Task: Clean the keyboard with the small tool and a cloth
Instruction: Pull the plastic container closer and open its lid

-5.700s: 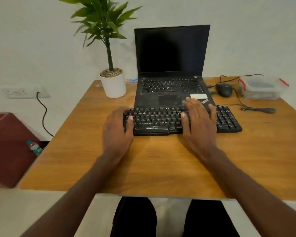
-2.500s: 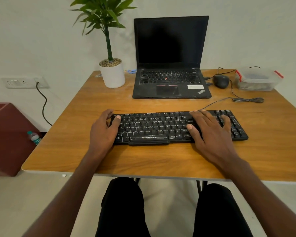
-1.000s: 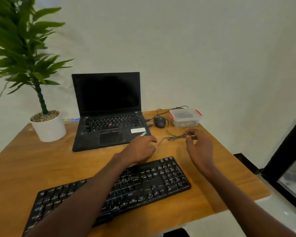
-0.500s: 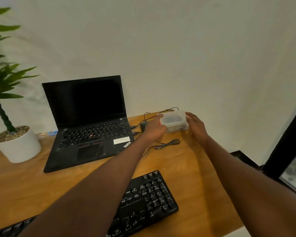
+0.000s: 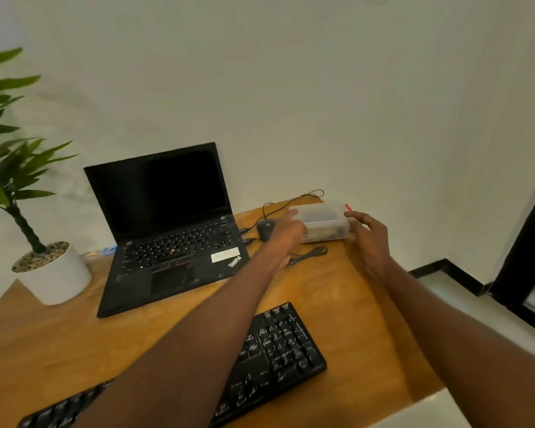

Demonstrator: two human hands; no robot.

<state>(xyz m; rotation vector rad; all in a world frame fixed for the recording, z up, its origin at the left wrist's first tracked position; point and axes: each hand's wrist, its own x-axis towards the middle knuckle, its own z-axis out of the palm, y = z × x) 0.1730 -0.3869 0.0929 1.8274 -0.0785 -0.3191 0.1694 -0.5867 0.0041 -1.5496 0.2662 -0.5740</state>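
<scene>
The cleaning itself looked not yet begun: the keyboard [image 5: 272, 350] lay untouched on the near part of the table [image 5: 368, 304], its long axis running from lower left to upper right, keys facing up. At the far corner, the left hand [image 5: 288, 233] and right hand [image 5: 368, 233] flanked a clear plastic box [image 5: 325, 222]. The left seemed to grip its end; whether the right touched it could not be told, and no tool or cloth was out.

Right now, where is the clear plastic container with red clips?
In the head view, the clear plastic container with red clips sits at the wooden table's far right corner, right of the black mouse, between the left hand and right hand.
</scene>
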